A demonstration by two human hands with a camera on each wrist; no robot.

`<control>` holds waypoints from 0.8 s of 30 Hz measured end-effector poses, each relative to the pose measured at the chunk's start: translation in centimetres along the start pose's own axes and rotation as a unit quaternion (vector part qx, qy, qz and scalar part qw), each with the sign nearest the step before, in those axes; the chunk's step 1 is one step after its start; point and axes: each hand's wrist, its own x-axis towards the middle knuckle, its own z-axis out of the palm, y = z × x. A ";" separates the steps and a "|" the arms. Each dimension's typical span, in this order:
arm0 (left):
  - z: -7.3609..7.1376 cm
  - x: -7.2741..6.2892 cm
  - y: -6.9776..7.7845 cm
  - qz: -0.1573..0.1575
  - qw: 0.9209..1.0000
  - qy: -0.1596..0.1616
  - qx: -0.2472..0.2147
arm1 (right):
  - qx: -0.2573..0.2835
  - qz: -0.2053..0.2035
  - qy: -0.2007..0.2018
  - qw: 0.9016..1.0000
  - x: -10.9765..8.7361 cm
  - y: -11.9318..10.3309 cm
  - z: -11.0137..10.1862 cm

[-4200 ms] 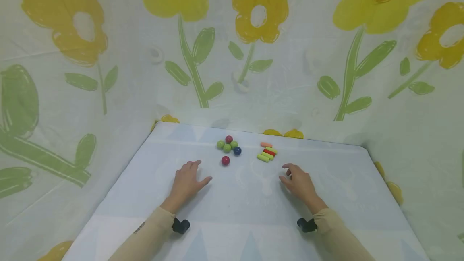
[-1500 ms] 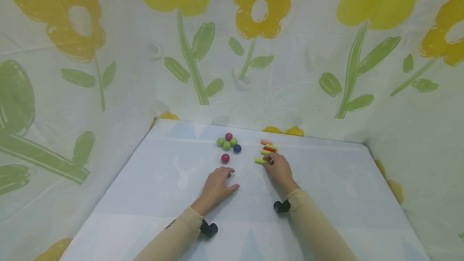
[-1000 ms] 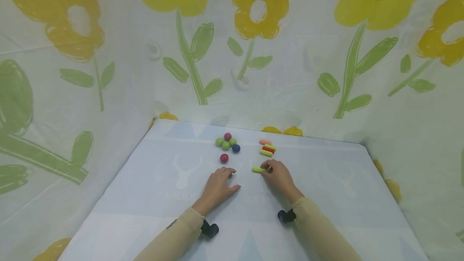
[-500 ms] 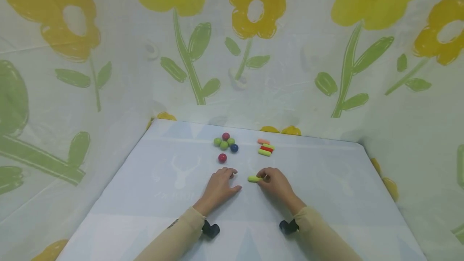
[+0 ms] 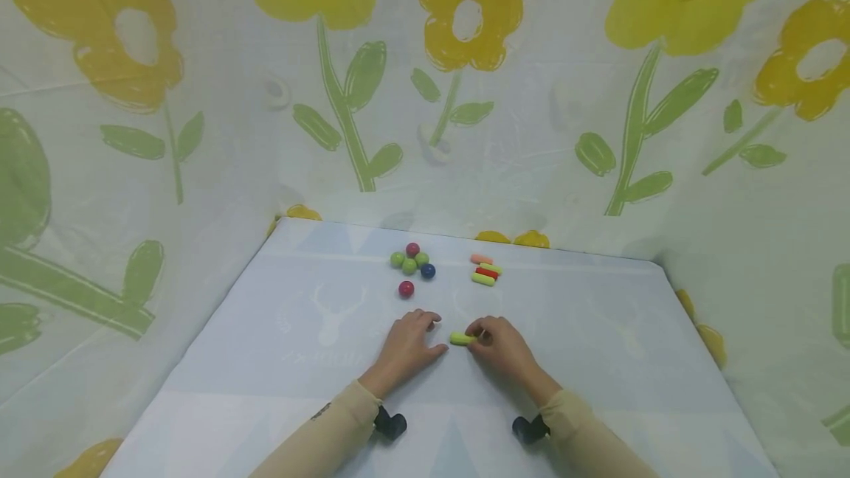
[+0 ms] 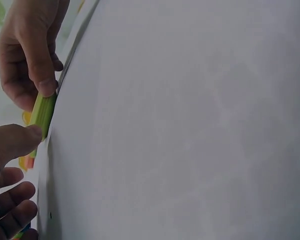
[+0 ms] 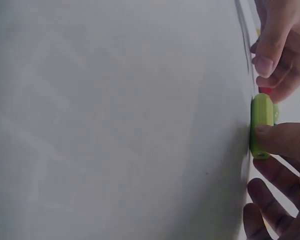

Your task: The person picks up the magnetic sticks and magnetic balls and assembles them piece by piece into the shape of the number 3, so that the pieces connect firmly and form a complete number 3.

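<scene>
Between thumb and fingers my right hand [image 5: 503, 349] pinches one end of a short yellow-green ridged cylinder [image 5: 460, 338], low over the white table. Its free end points toward my left hand [image 5: 405, 349]. That hand has its thumb and fingers spread apart and holds nothing, with a small gap to the cylinder in the head view. In the left wrist view the left thumb overlaps the near end of the cylinder [image 6: 43, 112]. Seen from the right wrist, the cylinder [image 7: 262, 110] has lengthwise grooves, with the right thumb pressed on its side.
Beyond the hands, glossy balls lie grouped: green [image 5: 409, 266], a blue one [image 5: 428, 271] and red ones, one red ball [image 5: 406, 288] nearer. To their right are more short cylinders: pink [image 5: 481, 259], red [image 5: 488, 271] and yellow-green [image 5: 483, 279]. A flowered curtain [image 5: 531, 94] encloses the table [image 5: 319, 382].
My right hand has reached the cylinder group, gripped a yellow-green one and drawn it back toward me and slightly left. My left hand has moved right toward it, staying relaxed.
</scene>
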 end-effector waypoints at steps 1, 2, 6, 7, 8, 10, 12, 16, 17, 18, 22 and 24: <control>0.1 0.0 0.0 0.004 1.000 0.002 0.001 | 0.000 -0.003 0.000 1.000 -0.1 0.0 0.1; 0.1 -0.1 0.1 0.008 1.000 0.003 0.002 | -0.001 -0.006 0.000 1.000 -0.2 0.0 0.1; 0.1 -0.3 0.4 0.021 1.000 0.005 0.003 | -0.004 -0.022 0.005 1.000 -0.6 -0.1 0.3; 0.1 -0.3 0.5 0.022 1.000 0.003 0.003 | -0.006 -0.026 0.006 1.000 -0.7 -0.1 0.3; 0.0 -0.3 0.7 0.022 1.000 0.001 0.002 | -0.007 -0.030 0.006 1.000 -0.8 -0.1 0.3; 0.0 -0.4 0.8 0.020 1.000 -0.003 0.001 | -0.008 -0.033 0.002 0.999 -0.9 -0.2 0.3; 0.0 -0.4 0.9 0.021 1.000 -0.007 -0.001 | -0.010 -0.041 0.000 0.999 -1.1 -0.3 0.4; 0.2 -0.5 1.1 0.027 1.000 -0.014 -0.009 | -0.011 -0.058 0.001 0.998 -1.4 -0.4 0.3; 0.2 -0.5 1.1 0.029 0.999 -0.016 -0.012 | -0.013 -0.063 0.001 0.998 -1.5 -0.4 0.3; 0.3 -0.5 1.1 0.030 0.999 -0.018 -0.016 | -0.013 -0.068 0.002 0.998 -1.6 -0.4 0.3; 0.3 -0.6 1.1 0.038 0.998 -0.028 -0.030 | -0.012 -0.079 0.001 0.997 -1.9 -0.4 0.4; 0.3 -0.7 1.2 0.041 0.998 -0.031 -0.036 | -0.008 -0.083 0.001 0.997 -1.9 -0.5 0.4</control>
